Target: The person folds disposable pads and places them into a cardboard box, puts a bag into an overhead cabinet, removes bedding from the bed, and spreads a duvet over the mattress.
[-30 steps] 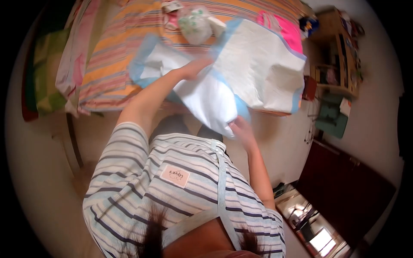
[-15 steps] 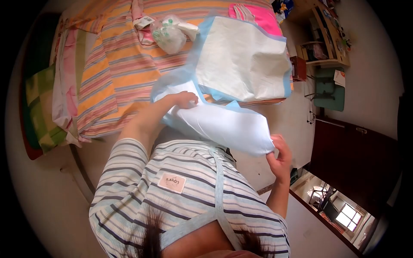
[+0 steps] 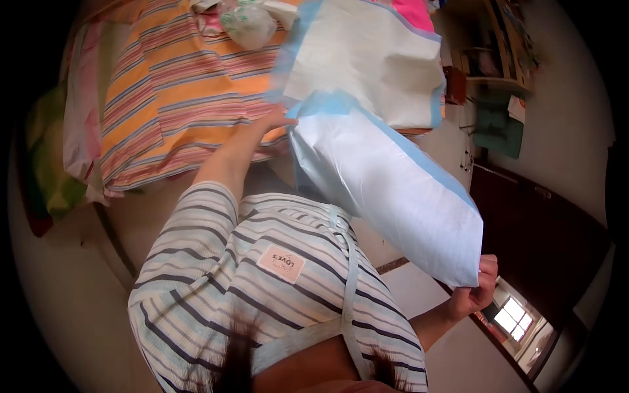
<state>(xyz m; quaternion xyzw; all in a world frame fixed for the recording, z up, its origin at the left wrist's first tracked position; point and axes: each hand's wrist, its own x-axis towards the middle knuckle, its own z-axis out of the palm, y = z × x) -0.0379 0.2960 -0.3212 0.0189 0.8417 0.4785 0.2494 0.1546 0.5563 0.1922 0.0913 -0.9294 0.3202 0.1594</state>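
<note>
So the white pad with the blue edging (image 3: 393, 187) is stretched out mid-air, running from about 12 o'clock down to 4 in the view. Left hand (image 3: 278, 120), just left of 12, looks closed on its near-bed corner, bit blurry though. Right hand (image 3: 477, 288) at 4 has its fingers pinched on the opposite end. Another blue-edged pad (image 3: 367, 56) lies at 12 to 1 on the striped sheet (image 3: 177, 92), with a plastic bag (image 3: 249, 27) at 11.
</note>
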